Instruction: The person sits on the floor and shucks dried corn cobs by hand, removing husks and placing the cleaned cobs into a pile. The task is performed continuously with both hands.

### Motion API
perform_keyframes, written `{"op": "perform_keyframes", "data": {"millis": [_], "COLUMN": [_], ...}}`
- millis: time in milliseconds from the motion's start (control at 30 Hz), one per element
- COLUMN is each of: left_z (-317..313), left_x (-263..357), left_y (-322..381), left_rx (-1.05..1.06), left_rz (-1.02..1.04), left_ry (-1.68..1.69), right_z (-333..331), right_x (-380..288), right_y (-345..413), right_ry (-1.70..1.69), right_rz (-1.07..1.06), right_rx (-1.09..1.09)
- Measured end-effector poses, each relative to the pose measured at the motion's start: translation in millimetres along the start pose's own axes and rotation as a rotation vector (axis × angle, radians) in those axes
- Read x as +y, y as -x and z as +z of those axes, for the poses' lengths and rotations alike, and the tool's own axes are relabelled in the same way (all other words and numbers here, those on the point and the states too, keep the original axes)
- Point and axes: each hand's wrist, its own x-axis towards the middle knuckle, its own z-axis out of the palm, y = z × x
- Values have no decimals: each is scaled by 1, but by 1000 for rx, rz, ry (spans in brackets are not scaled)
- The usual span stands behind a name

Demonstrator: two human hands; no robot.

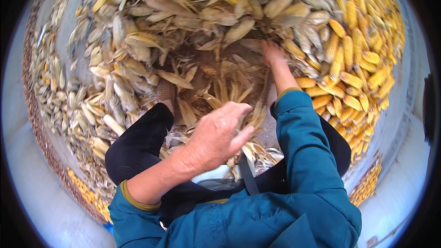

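Note:
My left hand (222, 131) is raised over my lap, its thumb and fingers apart, with pale dry corn husks (255, 117) just beyond its fingertips; whether it touches them I cannot tell. My right hand (273, 53) reaches down to the edge of the heap of unhusked corn ears (241, 31). Its fingers lie by a dry husk, partly hidden, and their hold is unclear. Husked yellow corn cobs (348, 51) are piled to the right of that hand. Torn husks lie on the ground between my feet.
More ears in husk (120, 96) spread along the left. Beyond them a band of small brown pieces (31, 86) runs by the pale wall (20, 151). Loose yellow corn (86, 189) lies at lower left, with more (367, 182) at lower right. My knees flank the husks.

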Motion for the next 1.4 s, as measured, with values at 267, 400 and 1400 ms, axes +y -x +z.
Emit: {"op": "perform_keyframes", "data": {"millis": [267,400,1400], "left_z": [-5,-11,-60], "left_x": [-5,-9,-35], "left_y": [8,1,-20], "left_rx": [46,170,690], "left_rz": [-27,-109,-206], "left_ry": [-1,-89,513], "right_z": [-18,-64,-214], "right_x": [-7,1,-74], "right_y": [17,26,136], "right_ry": [159,-265,-1314], "right_rz": [-204,-324,-557], "right_rx": [192,259,-765]}}
